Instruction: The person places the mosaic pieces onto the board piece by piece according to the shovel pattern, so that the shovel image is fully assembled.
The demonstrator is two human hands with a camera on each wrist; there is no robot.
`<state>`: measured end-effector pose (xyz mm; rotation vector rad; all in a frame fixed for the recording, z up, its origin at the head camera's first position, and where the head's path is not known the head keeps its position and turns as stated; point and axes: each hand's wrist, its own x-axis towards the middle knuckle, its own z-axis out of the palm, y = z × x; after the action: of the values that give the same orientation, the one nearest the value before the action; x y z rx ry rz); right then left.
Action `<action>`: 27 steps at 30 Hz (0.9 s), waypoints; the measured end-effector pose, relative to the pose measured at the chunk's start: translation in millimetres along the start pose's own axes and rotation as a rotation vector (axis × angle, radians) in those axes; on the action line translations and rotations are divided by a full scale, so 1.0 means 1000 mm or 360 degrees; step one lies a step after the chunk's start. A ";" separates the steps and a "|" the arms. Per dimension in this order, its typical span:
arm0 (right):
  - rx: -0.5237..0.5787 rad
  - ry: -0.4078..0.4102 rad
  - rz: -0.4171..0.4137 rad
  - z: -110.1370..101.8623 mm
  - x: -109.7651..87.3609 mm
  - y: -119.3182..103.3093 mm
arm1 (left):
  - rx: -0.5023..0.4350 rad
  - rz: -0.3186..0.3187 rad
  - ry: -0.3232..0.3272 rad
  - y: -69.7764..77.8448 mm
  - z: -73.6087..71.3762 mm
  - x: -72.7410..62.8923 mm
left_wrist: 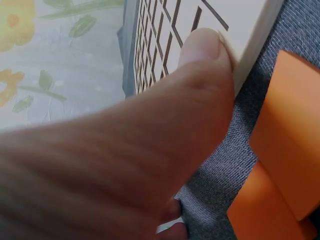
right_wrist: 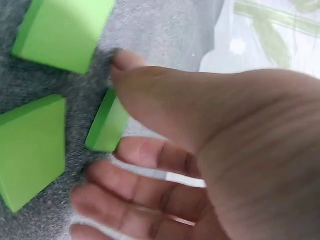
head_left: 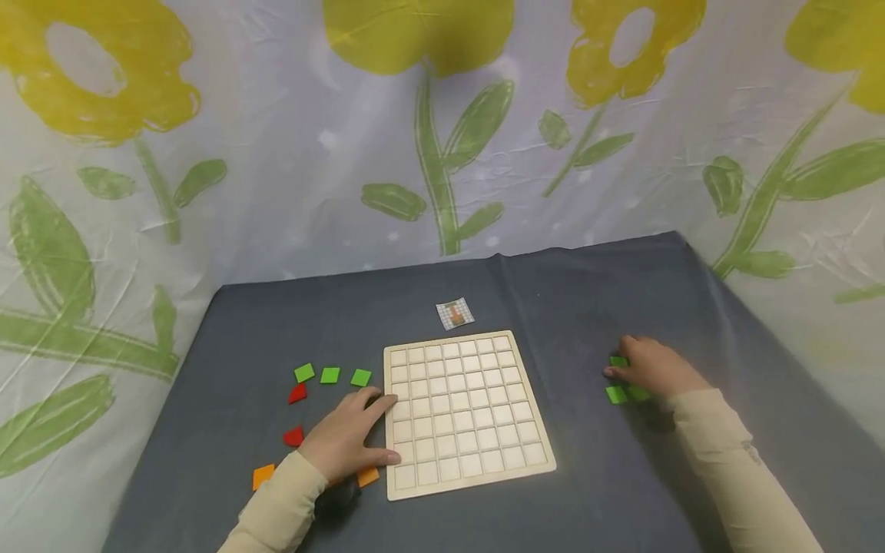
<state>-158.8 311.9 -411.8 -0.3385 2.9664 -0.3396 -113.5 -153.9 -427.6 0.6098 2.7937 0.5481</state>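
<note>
Plainly, the head view has the left hand's fingers wide apart on the left edge of a grid board, the right hand's fingers over green tiles. In the left wrist view, orange tiles lie just beside the thumb. In the right wrist view, one green tile sits between thumb and index finger, whether pinched I cannot tell.

Left grip, bare hand: back up, thumb and fingers spread apart. Left forearm, beige sleeve, angles up and inward from the bottom edge. Right grip, bare hand, back up: well apart from the left, thumb and index separated, other fingers slightly bent; can't tell if it's pinching. Right forearm, same beige, slants in from bottom right.
</note>
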 end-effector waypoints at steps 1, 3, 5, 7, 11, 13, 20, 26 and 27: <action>0.0002 0.0003 -0.0017 0.001 0.000 0.000 | 0.0000 0.0002 0.0004 -0.001 0.000 -0.001; 0.0017 0.0006 -0.0052 0.004 0.001 -0.001 | 0.0005 0.0004 0.0004 -0.001 0.000 -0.003; 0.0039 0.0015 -0.0090 0.008 0.001 -0.002 | 0.0001 0.0010 0.0003 -0.003 0.000 -0.006; 0.0048 0.0041 -0.0122 0.009 0.002 -0.004 | -0.0007 0.0022 0.0007 -0.004 0.001 -0.007; -0.0008 0.0144 -0.0197 0.006 0.005 -0.010 | -0.0035 0.0051 0.0019 -0.004 0.002 -0.005; -0.0060 0.0214 -0.0261 0.001 0.009 -0.016 | -0.0058 0.0064 0.0032 -0.003 0.002 -0.004; -0.0162 0.0312 -0.0479 -0.015 0.031 -0.056 | -0.0078 0.0042 0.0023 -0.002 0.002 -0.004; -0.0084 0.0247 -0.0585 -0.018 0.051 -0.106 | -0.0100 0.0058 0.0014 -0.007 0.006 -0.002; -0.0070 0.0234 -0.0596 -0.019 0.054 -0.114 | -0.0105 0.0075 0.0013 -0.008 0.007 -0.001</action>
<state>-190.7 194.6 -372.5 -0.9171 3.0438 -0.3517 -113.0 -158.5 -437.0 0.6625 2.7623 0.6510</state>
